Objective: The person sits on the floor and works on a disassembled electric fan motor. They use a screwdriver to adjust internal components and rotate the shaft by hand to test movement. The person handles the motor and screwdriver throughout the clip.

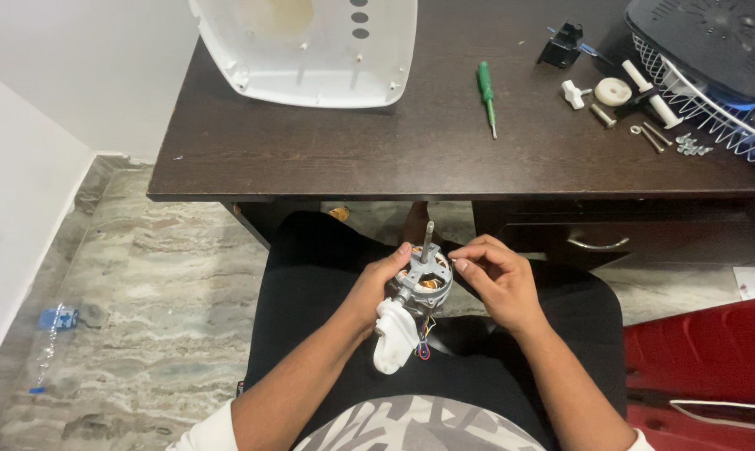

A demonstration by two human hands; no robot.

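My left hand (376,288) clamped round the motor (423,284), right fingertips (465,260) pinching its rim, over my lap, below the desk (394,159) edge.

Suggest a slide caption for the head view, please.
Both hands, left and right, hold a fan motor over the lap, before a dark desk.

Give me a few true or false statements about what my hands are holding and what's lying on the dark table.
1. Both hands hold the grey metal fan motor over the lap. True: left hand, right hand.
2. The motor's shaft points down. False: it points up, toward the table.
3. A green-handled screwdriver lies on the dark wooden table. True.
4. The white plastic housing shell lies on the floor. False: it is on the table.
5. The screwdriver touches the shell. False: they lie apart.
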